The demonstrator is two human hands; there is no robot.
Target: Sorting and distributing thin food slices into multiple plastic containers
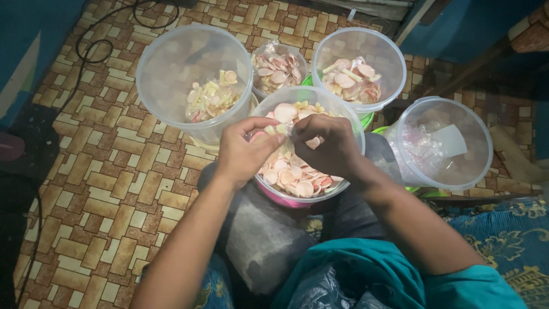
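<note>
We see the left hand (245,147) and right hand (327,144) meeting over the middle tub (349,117), fingertips pinched narrowly on a small pale cracker piece (281,129) between them. Below the hands, that tub holds round pink-rimmed crackers (291,174). Left of it stands a bigger clear tub (166,63) with yellowish sticks; behind it, a bag of crackers (277,67) and another filled tub (389,63); right of it, a nearly empty tub (474,131).
</note>
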